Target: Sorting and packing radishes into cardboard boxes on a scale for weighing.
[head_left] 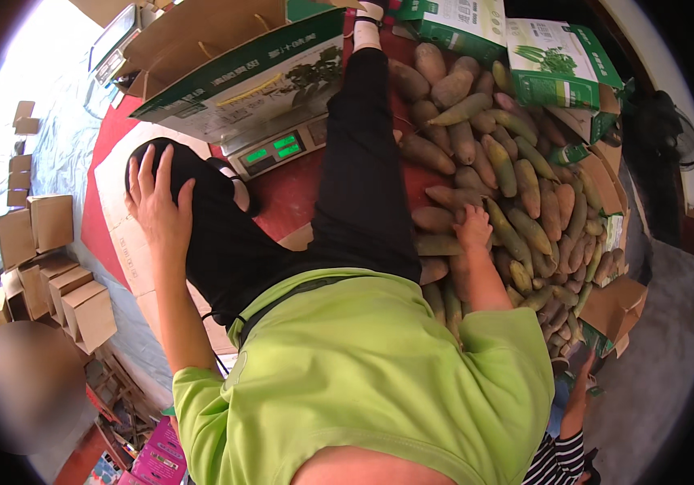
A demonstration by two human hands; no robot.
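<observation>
My left hand point(157, 187) rests on my bent left knee, fingers stretched and a little apart, holding nothing. On my right lies a large heap of long radishes point(527, 187), green to reddish brown and dull as if soiled. Over the heap's near left part, my right hand point(474, 229) is closed with bent fingers on a radish, which the hand mostly hides. Ahead, between my legs, a big green-and-white cardboard box point(282, 81) stands open at the top. It sits on a weighing scale point(276, 150) with lit green displays.
Printed green-and-white boxes point(557, 61) stand at the heap's far edge. An open brown carton point(612, 307) lies at its right. Small brown boxes point(80, 303) cover a pale sheet at left. A person in a striped top point(561, 459) is at lower right. A fan point(678, 129) stands far right.
</observation>
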